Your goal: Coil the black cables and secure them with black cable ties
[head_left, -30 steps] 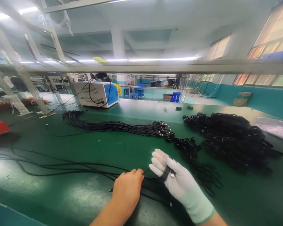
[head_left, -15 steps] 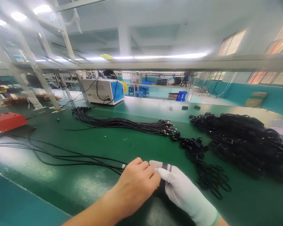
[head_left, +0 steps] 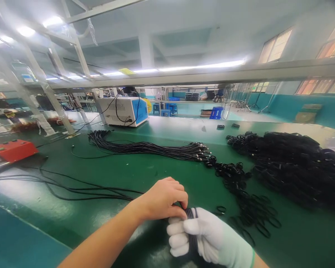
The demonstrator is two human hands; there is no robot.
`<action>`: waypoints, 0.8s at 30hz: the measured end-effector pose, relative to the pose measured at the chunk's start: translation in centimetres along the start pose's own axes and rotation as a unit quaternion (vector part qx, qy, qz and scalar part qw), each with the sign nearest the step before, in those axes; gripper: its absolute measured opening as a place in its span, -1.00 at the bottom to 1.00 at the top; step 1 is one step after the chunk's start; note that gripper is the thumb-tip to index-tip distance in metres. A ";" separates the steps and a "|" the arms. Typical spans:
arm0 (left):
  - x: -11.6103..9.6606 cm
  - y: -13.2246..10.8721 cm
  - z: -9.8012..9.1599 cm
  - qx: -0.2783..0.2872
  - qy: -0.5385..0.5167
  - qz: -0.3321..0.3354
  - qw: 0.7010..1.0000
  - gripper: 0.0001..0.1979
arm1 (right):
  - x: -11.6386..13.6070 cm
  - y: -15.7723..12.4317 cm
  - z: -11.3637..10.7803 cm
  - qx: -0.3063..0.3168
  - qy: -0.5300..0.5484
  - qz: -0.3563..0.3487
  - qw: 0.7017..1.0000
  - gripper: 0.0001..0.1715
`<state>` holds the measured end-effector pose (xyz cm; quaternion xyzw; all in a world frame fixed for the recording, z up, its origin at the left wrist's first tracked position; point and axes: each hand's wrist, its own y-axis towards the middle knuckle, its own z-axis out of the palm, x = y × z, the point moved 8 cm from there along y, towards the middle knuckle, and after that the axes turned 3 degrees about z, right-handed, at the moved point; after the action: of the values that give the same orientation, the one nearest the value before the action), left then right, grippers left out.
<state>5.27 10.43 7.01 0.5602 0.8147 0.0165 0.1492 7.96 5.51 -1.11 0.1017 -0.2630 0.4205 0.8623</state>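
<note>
My right hand (head_left: 212,234), in a white glove, is curled around a black cable coil (head_left: 193,242) looped over its fingers. My bare left hand (head_left: 166,199) pinches the cable at the top of this coil, thumb and fingertips against the gloved fingers. The exact grip point is partly hidden behind the left fingers. From behind the left wrist, several loose black cables (head_left: 86,190) run left across the green table (head_left: 145,173). Beyond both hands lies a long bundle of black cables (head_left: 150,147), with metallic connector ends at its right.
Small black rings or bands (head_left: 234,178) lie scattered to the right of my hands. Behind them is a large heap of black coiled cables (head_left: 290,163). A red box (head_left: 15,149) sits at far left, and a white-and-blue machine (head_left: 123,111) at the back. A metal shelf beam (head_left: 184,76) crosses overhead.
My right hand has turned and curled, bringing the coil around its fingers into plain view. My left hand has shifted slightly up, now pinching at the coil's top. The view has tilted slightly.
</note>
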 end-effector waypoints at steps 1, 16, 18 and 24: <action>-0.2 0.0 -0.2 -0.008 0.016 0.006 1.000 -0.82 | -0.1 0.0 -0.1 -0.001 0.007 0.006 1.000 -0.70; -0.8 0.8 0.1 0.098 -0.142 -0.034 0.984 -0.93 | -1.5 -0.9 -1.8 0.001 -0.008 0.036 0.999 -0.61; 0.1 0.3 0.6 0.080 -0.248 -0.082 0.962 -0.95 | -1.5 -1.0 -1.5 0.014 0.011 0.037 0.999 -0.60; 1.1 -1.9 2.8 -0.081 -0.400 -0.203 0.890 -0.92 | -0.1 -1.0 -0.4 0.046 -0.030 -0.023 0.998 -0.64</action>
<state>3.88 10.38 3.75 0.3275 0.7776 -0.1738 0.5077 8.84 4.97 -1.46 0.1597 -0.2664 0.4091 0.8580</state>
